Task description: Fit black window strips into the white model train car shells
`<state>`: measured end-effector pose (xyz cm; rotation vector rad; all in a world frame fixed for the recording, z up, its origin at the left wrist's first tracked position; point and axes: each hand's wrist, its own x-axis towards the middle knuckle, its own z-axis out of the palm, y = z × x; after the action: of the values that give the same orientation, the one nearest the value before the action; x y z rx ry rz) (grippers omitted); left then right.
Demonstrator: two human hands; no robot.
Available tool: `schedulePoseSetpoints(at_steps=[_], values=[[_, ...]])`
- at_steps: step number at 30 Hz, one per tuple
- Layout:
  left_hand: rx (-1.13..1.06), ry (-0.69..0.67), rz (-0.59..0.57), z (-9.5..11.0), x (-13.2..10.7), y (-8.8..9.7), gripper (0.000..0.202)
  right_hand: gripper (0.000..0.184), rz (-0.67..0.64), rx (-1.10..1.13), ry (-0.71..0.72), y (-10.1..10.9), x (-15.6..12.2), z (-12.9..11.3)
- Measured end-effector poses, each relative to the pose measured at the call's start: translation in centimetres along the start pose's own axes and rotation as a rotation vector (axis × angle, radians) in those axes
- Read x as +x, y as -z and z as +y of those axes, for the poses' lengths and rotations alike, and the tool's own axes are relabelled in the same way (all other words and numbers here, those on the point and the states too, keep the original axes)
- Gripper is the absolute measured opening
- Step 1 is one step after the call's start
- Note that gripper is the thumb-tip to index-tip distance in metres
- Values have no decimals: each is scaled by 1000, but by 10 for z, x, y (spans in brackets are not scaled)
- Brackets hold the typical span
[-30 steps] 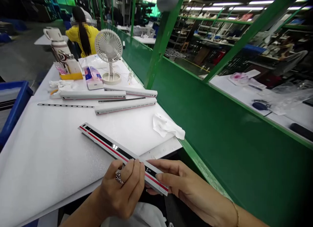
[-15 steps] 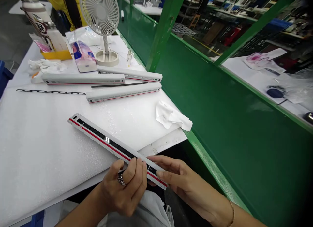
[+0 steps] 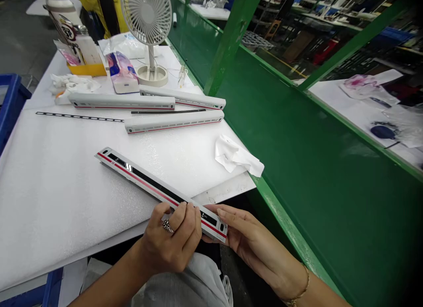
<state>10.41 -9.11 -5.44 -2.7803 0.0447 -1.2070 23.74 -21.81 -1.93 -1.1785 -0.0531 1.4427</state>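
A long white model train shell with a red stripe and a dark window band lies slanted over the near edge of the white foam sheet. My left hand, a ring on one finger, is curled over the shell's near end. My right hand cups that same end from below and the right, fingers pressed to its side. Three more white shells lie side by side farther back, with a thin dark strip between them.
A crumpled white cloth lies by the table's right edge. A perforated black strip lies at the left. A desk fan, tissue pack, bottle and yellow tray stand at the back. A green partition runs along the right. A blue crate is at the left.
The view has tilted down and shifted. Both hands keep their grip on the shell's near end; the shell has turned a little, showing more of its window side.
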Motion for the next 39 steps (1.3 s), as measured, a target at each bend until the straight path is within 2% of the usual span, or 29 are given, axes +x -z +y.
schedulePoseSetpoints(at_steps=[4,9,13,17,21,26,29,31,35,37,39], values=[[-46,26,1,1,3,1,15,20,27,-25,-17,-4,2,1],[-175,-12,12,5,4,-1,13,25,55,-141,24,-11,0,-3],[-152,-60,5,7,-1,-4,16,27,86,-249,81,-12,-2,-3],[-125,-83,18,5,0,-5,14,24,59,-198,55,-12,-2,-2],[-137,-56,51,4,4,-5,13,22,25,-72,29,-11,0,-1],[-146,11,90,6,10,-4,6,21,90,-99,63,-9,5,2],[-174,69,93,1,16,1,8,17,22,-69,41,-9,5,-3],[-203,129,113,-4,20,6,11,24,-23,-56,36,-11,2,-11],[-254,223,158,-14,31,20,15,32,-81,-206,169,-22,-12,-30],[-268,282,186,-18,38,29,18,31,-92,-366,273,-29,-19,-37],[-277,341,213,-22,46,38,20,37,-48,-556,385,-35,-24,-43]])
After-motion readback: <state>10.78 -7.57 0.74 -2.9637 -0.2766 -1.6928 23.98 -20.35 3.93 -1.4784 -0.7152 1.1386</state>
